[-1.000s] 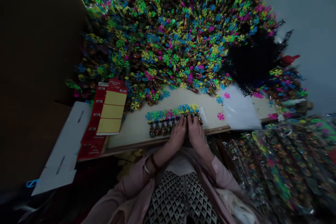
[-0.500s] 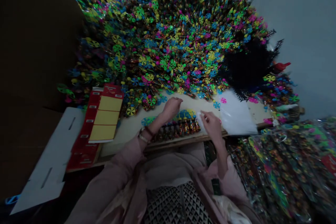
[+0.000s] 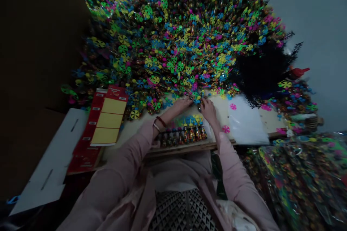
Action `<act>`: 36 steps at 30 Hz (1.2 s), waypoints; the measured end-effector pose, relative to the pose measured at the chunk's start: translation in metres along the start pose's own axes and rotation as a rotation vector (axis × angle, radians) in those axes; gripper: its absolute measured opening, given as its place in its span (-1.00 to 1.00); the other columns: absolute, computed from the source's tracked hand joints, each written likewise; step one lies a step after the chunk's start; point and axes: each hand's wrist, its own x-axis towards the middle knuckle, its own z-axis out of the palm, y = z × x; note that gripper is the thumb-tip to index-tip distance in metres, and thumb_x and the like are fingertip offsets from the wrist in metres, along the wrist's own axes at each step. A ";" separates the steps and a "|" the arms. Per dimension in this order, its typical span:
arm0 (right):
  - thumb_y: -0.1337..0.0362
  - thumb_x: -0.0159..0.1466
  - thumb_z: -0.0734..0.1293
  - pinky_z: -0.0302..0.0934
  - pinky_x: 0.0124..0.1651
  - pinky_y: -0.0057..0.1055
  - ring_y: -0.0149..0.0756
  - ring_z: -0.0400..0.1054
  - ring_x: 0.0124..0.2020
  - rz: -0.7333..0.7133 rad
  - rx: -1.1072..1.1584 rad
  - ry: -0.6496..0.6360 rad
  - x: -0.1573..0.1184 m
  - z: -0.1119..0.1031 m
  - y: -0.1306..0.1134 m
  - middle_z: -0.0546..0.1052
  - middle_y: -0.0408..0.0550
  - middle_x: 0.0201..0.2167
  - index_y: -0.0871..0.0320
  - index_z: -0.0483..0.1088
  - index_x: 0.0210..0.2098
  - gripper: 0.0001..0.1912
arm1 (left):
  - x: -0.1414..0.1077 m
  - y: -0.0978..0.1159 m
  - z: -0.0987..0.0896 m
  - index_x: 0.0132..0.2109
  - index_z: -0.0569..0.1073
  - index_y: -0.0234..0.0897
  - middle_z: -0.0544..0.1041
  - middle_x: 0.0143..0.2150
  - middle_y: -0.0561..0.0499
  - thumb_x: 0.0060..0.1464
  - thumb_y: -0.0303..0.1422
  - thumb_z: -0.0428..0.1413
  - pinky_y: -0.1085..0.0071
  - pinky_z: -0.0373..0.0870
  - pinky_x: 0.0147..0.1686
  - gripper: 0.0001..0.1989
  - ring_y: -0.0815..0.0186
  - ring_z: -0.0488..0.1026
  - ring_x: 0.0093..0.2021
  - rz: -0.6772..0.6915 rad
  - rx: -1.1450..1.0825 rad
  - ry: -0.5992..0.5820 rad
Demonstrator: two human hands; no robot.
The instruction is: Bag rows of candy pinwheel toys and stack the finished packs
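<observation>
Left hand (image 3: 179,107) and right hand (image 3: 208,111) at the heaped pinwheel tubes (image 3: 168,36)
Curled half-shut against the near edge — whether anything was gripped, hidden.

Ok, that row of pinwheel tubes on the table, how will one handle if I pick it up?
A filled tube looks light and rigid. Its round body would probably roll if laid down, and its narrow base could tip. The thin pinwheel looks flimsy and likely to snag neighbours.

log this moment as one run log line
left hand: on edge of heap of colourful plastic pinwheel candy tubes | right hand: on same heap | nearby: row of upright candy tubes on pale wooden board
</observation>
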 end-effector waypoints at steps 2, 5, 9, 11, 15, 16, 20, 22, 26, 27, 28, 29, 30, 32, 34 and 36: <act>0.19 0.34 0.12 0.17 -0.01 -0.31 -0.18 0.26 -0.04 -0.054 0.054 -0.025 -0.006 -0.002 -0.002 0.42 0.10 -0.05 0.16 0.25 0.20 -0.53 | -0.022 -0.018 -0.014 0.08 0.33 -0.30 0.35 0.04 -0.18 0.17 -0.54 -0.09 0.42 0.35 -0.25 -0.66 0.30 0.44 -0.21 -0.028 -0.064 0.092; 0.22 0.34 0.12 0.15 0.04 -0.27 -0.16 0.26 -0.03 -0.024 0.095 0.066 -0.006 -0.017 0.009 0.46 0.12 -0.08 0.22 0.36 0.10 -0.59 | -0.066 -0.029 -0.033 0.12 0.29 -0.33 0.40 -0.06 -0.14 0.15 -0.47 -0.01 0.44 0.36 -0.24 -0.63 0.31 0.42 -0.21 -0.104 -0.291 0.378; 0.26 0.32 0.13 0.18 -0.02 -0.30 -0.22 0.33 -0.19 -0.026 0.215 0.130 0.006 -0.035 0.005 0.51 0.07 -0.19 0.24 0.46 -0.08 -0.66 | -0.129 -0.013 -0.040 0.14 0.31 -0.26 0.47 -0.12 -0.05 0.15 -0.29 0.09 0.45 0.38 -0.20 -0.57 0.34 0.44 -0.20 -0.299 -0.608 0.734; 0.25 0.31 0.16 0.20 -0.09 -0.35 -0.27 0.35 -0.27 -0.121 0.293 0.035 0.014 -0.036 -0.012 0.53 0.01 -0.23 0.21 0.48 -0.13 -0.69 | -0.152 0.002 -0.032 0.04 0.40 -0.26 0.51 -0.16 -0.03 0.11 -0.23 0.14 0.45 0.39 -0.21 -0.63 0.34 0.46 -0.23 -0.414 -0.705 0.791; 0.28 0.31 0.18 0.16 0.02 -0.29 -0.20 0.33 -0.10 -0.232 0.230 -0.013 0.034 -0.025 -0.049 0.51 0.09 -0.14 0.23 0.46 -0.06 -0.69 | -0.179 0.029 -0.001 0.03 0.42 -0.27 0.55 -0.18 -0.04 0.13 -0.20 0.11 0.41 0.42 -0.22 -0.63 0.33 0.48 -0.27 -0.592 -0.797 0.799; 0.30 0.31 0.17 0.15 0.05 -0.27 -0.18 0.31 -0.06 -0.233 0.200 -0.022 0.041 -0.022 -0.057 0.50 0.11 -0.10 0.24 0.45 -0.04 -0.68 | -0.183 0.035 0.008 0.04 0.41 -0.27 0.55 -0.16 -0.05 0.15 -0.21 0.10 0.39 0.42 -0.19 -0.64 0.31 0.49 -0.23 -0.597 -0.779 0.794; 0.32 0.32 0.16 0.11 0.11 -0.23 -0.15 0.24 0.04 -0.261 0.106 -0.114 0.066 -0.009 -0.079 0.46 0.14 -0.02 0.25 0.41 0.01 -0.67 | -0.196 0.055 0.032 0.01 0.43 -0.26 0.49 -0.07 -0.10 0.21 -0.31 0.04 0.31 0.39 -0.04 -0.74 0.27 0.44 -0.06 -0.468 -0.523 0.672; 0.37 0.31 0.16 0.11 0.11 -0.19 -0.10 0.19 0.10 -0.254 0.033 -0.137 0.073 -0.004 -0.090 0.42 0.18 0.01 0.26 0.35 0.07 -0.64 | -0.201 0.061 0.036 0.02 0.43 -0.26 0.47 -0.09 -0.12 0.22 -0.35 0.02 0.28 0.38 -0.05 -0.75 0.25 0.41 -0.06 -0.424 -0.359 0.599; 0.53 0.25 0.08 0.14 0.04 -0.13 -0.03 0.20 0.10 -0.165 -0.094 -0.208 0.080 0.002 -0.105 0.41 0.31 -0.02 0.35 0.21 0.16 -0.52 | -0.207 0.061 0.028 0.03 0.42 -0.26 0.44 -0.17 -0.10 0.22 -0.33 0.02 0.28 0.38 -0.08 -0.73 0.23 0.39 -0.11 -0.467 -0.213 0.600; 0.55 0.24 0.08 0.15 0.02 -0.13 -0.02 0.23 0.07 -0.154 -0.110 -0.233 0.080 0.000 -0.106 0.42 0.32 -0.04 0.36 0.18 0.17 -0.50 | -0.208 0.060 0.025 0.04 0.41 -0.27 0.43 -0.16 -0.10 0.22 -0.32 0.02 0.31 0.39 -0.09 -0.73 0.25 0.39 -0.12 -0.487 -0.229 0.619; 0.55 0.22 0.09 0.15 0.00 -0.14 -0.02 0.26 0.04 -0.149 -0.119 -0.249 0.079 -0.003 -0.104 0.43 0.33 -0.07 0.37 0.16 0.18 -0.48 | -0.209 0.058 0.022 0.06 0.39 -0.28 0.41 -0.15 -0.10 0.23 -0.31 0.01 0.33 0.40 -0.10 -0.71 0.26 0.39 -0.13 -0.504 -0.248 0.639; 0.53 0.22 0.12 0.16 -0.02 -0.14 -0.01 0.29 0.00 -0.146 -0.120 -0.250 0.077 -0.008 -0.101 0.45 0.32 -0.11 0.37 0.15 0.19 -0.47 | -0.210 0.058 0.020 0.08 0.38 -0.27 0.40 -0.15 -0.10 0.23 -0.31 0.00 0.36 0.40 -0.12 -0.70 0.28 0.39 -0.14 -0.517 -0.261 0.654; 0.51 0.22 0.14 0.18 -0.04 -0.15 -0.02 0.32 -0.04 -0.143 -0.107 -0.234 0.074 -0.015 -0.096 0.46 0.31 -0.14 0.37 0.13 0.19 -0.47 | -0.211 0.059 0.020 0.10 0.36 -0.26 0.39 -0.15 -0.09 0.24 -0.31 -0.01 0.38 0.40 -0.14 -0.68 0.29 0.39 -0.17 -0.519 -0.265 0.661; 0.42 0.23 0.19 0.21 -0.08 -0.17 -0.04 0.36 -0.12 -0.149 -0.021 -0.153 0.061 -0.034 -0.084 0.48 0.26 -0.18 0.34 0.12 0.19 -0.47 | -0.211 0.063 0.021 0.15 0.33 -0.24 0.36 -0.18 -0.08 0.25 -0.32 -0.03 0.41 0.40 -0.18 -0.65 0.32 0.39 -0.21 -0.491 -0.264 0.641; 0.33 0.24 0.21 0.24 -0.10 -0.19 -0.10 0.38 -0.16 -0.169 0.165 -0.039 0.039 -0.055 -0.073 0.48 0.17 -0.17 0.27 0.12 0.17 -0.49 | -0.209 0.069 0.027 0.18 0.31 -0.25 0.34 -0.17 -0.09 0.26 -0.34 -0.05 0.42 0.40 -0.20 -0.63 0.33 0.40 -0.23 -0.467 -0.275 0.586; 0.25 0.24 0.24 0.28 -0.14 -0.23 -0.19 0.39 -0.20 -0.168 0.432 0.053 0.007 -0.073 -0.066 0.48 0.06 -0.19 0.20 0.15 0.10 -0.55 | -0.206 0.076 0.032 0.21 0.27 -0.29 0.32 -0.12 -0.14 0.27 -0.34 -0.08 0.41 0.41 -0.21 -0.61 0.30 0.41 -0.20 -0.497 -0.297 0.508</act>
